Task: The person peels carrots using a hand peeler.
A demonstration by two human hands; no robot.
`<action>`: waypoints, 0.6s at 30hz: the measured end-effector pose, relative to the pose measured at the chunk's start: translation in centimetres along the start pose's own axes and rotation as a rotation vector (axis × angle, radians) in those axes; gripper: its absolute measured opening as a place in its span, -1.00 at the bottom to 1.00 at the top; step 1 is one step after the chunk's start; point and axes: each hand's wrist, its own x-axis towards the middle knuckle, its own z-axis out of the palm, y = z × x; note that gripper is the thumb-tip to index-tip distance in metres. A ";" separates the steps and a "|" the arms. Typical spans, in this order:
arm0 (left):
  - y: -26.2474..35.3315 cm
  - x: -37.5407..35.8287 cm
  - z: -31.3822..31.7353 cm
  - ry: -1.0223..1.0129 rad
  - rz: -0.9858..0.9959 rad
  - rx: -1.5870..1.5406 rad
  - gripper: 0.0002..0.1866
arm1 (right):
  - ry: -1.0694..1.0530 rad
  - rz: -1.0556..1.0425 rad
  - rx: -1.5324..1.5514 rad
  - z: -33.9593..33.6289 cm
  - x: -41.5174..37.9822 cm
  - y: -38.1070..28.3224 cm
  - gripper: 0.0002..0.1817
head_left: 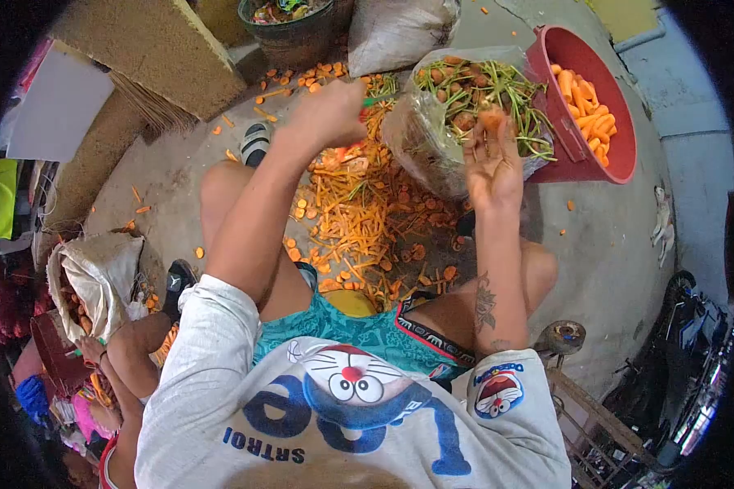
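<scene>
My left hand [322, 118] is closed round a green-handled tool [379, 99] whose far end points toward the plastic bag. My right hand [495, 173], palm up, holds a small orange carrot piece [491, 119] in its fingertips, over the near edge of the clear plastic bag [420, 143]. Inside that bag are round brownish-orange carrot tops with green stems [506, 90]. A red tub [621, 90] with peeled carrots [585, 110] lies tilted just right of the bag. Orange peels and cut slices [355, 220] are spread over the floor between my legs.
A dark bucket [289, 37] and a white sack [400, 33] stand at the top. At the lower left, another person's hand [91, 349] is beside an open sack [98, 273]. A metal frame [599, 407] and motorcycle parts [681, 342] are at the lower right.
</scene>
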 end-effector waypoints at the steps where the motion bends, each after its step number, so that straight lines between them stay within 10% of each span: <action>1: 1.1 -0.2 0.2 0.118 0.078 -0.136 -0.60 | 0.003 0.000 0.005 0.0 -0.1 0.4 -0.57; 18: 2.9 0.8 0.9 0.217 0.213 -0.536 -0.44 | -0.165 -0.107 -0.123 2.0 -1.7 1.2 -0.79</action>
